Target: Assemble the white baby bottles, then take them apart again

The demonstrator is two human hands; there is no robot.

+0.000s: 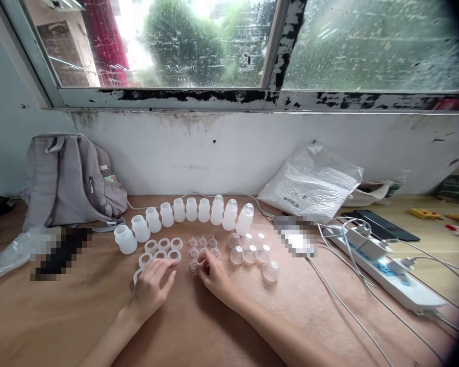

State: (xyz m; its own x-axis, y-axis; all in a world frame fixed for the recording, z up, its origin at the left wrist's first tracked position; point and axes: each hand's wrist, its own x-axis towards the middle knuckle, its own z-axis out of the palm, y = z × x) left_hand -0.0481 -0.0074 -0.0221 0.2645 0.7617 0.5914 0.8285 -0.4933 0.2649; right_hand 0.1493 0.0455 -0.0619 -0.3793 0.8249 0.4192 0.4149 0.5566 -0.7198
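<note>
Small milky-white baby bottles point(153, 219) stand in an arc; the rightmost three point(230, 216) wear clear tops. Several white screw rings point(163, 243) lie in front of them on the left. My left hand point(151, 288) is over the nearest rings, its fingers apart, fingertips by the ring point(174, 256) at the right of the group. Clear silicone nipples point(202, 240) sit in short rows at the middle. My right hand point(214, 275) pinches at a nipple point(193, 265) in the front row, its fingers partly hiding the neighbours. Right of it lie several clear dome caps point(249, 255).
A wooden table point(199, 326) runs up to the wall. A grey backpack point(72, 178) and a plastic bag point(21, 250) are at left. At right are a silvery white packaging bag point(311, 178), a white power strip point(390, 275) with cables, and a dark phone point(386, 226).
</note>
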